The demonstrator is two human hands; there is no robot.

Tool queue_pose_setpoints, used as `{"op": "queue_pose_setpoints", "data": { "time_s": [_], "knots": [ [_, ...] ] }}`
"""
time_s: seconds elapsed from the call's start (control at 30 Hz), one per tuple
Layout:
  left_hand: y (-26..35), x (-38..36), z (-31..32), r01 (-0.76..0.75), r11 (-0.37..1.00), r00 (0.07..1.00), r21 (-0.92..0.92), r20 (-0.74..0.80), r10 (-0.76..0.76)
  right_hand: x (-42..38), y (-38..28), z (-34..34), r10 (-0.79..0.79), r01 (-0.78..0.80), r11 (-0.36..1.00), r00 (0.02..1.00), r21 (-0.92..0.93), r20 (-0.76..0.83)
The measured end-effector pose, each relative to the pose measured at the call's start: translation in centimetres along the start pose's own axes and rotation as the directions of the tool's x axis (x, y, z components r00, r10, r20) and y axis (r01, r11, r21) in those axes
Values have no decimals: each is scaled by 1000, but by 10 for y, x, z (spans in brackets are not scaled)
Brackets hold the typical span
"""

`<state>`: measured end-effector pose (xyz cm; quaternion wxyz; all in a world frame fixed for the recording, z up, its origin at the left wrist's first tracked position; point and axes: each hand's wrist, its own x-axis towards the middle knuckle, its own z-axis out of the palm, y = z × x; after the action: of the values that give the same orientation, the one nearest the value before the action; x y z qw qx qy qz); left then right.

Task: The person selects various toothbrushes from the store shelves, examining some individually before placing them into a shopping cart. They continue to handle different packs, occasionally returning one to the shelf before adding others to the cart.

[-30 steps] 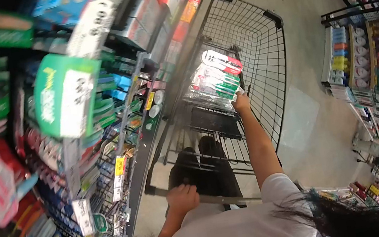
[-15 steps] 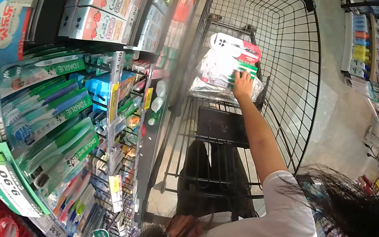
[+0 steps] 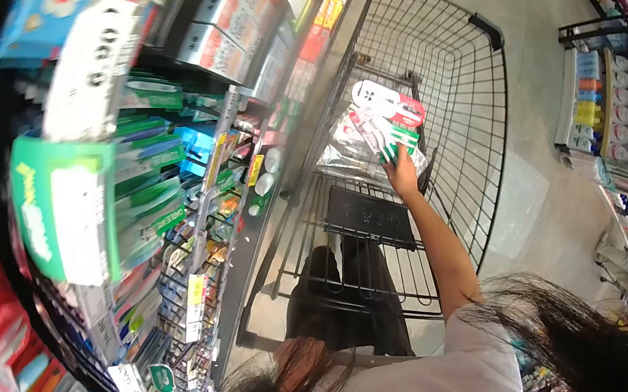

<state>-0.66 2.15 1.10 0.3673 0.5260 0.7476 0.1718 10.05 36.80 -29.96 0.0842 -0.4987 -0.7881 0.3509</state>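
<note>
Reaching into the black wire shopping cart (image 3: 495,128), my right hand (image 3: 402,173) has its fingers closed on the green-and-white end of a toothbrush pack (image 3: 389,154). The pack lies over other goods in the cart: a white-and-red card pack (image 3: 389,102) and a shiny clear-wrapped package (image 3: 339,147). My left hand (image 3: 300,360) is low, close to my body at the bottom of the view. Strands of hair cover part of it, and its fingers cannot be made out.
On the left stands a shelf rack with hanging toothbrush packs (image 3: 149,208), a green-edged price tag (image 3: 68,208) and stacked boxes (image 3: 222,43). A black panel (image 3: 367,211) sits at the cart's near end. Another shelf unit (image 3: 612,99) stands across the aisle floor (image 3: 528,188).
The view has shifted, so the left rack looks nearer and blurred. My right hand has drawn slightly toward me, and the toothbrush pack under its fingers shows more fully.
</note>
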Motion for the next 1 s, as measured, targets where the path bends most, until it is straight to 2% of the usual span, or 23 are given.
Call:
{"op": "queue_pose_setpoints", "data": {
  "time_s": [0.03, 0.1, 0.17, 0.2, 0.23, 0.3, 0.37, 0.5, 0.53, 0.57, 0.73, 0.87, 1.0],
  "knots": [
    [1, 4, 1, -42, 998, 996, 39, -79, 45, 0, -18, -15, -66, 70, 994, 996, 84, -52],
    [5, 8, 0, -85, 988, 969, 126, -218, 111, -8, -66, -61, -51, 54, 975, 999, 216, -17],
    [9, 11, 1, -84, 970, 925, 228, -344, 161, -15, -110, -97, -254, 278, 936, 958, 217, -130],
    [7, 11, 5, -92, 973, 890, 211, -422, 176, -20, -134, -113, -258, 283, 943, 954, 175, -154],
    [5, 7, 10, -88, 973, 891, 215, -420, 174, -25, -161, -128, -308, 352, 908, 928, 226, -208],
    [6, 3, 10, -75, 972, 889, 224, -426, 167, -36, -215, -154, -418, 494, 850, 844, 184, -337],
    [9, -1, 7, -49, 973, 910, 226, -391, 137, -51, -277, -182, -437, 522, 800, 844, 294, -311],
    [13, -5, 13, 60, 980, 960, 188, -279, -6, -83, -378, -207, -585, 653, 676, 757, 342, -290],
    [14, -6, 11, 74, 979, 964, 192, -266, -21, -86, -398, -208, -653, 732, 618, 681, 286, -331],
    [13, -5, 10, 86, 977, 967, 195, -252, -35, -89, -417, -208, -677, 759, 576, 651, 305, -342],
    [19, -9, -3, 99, 979, 983, 179, -168, -69, -74, -498, -212, -717, 764, 442, 616, 470, -328],
    [13, -11, 9, 98, 983, 974, 153, -216, -64, -62, -535, -207, -719, 736, 412, 625, 537, -305],
    [16, -10, 4, 82, 983, 974, 161, -222, -45, -77, -567, -206, -772, 847, 228, 458, 481, -440]
  ]
}}
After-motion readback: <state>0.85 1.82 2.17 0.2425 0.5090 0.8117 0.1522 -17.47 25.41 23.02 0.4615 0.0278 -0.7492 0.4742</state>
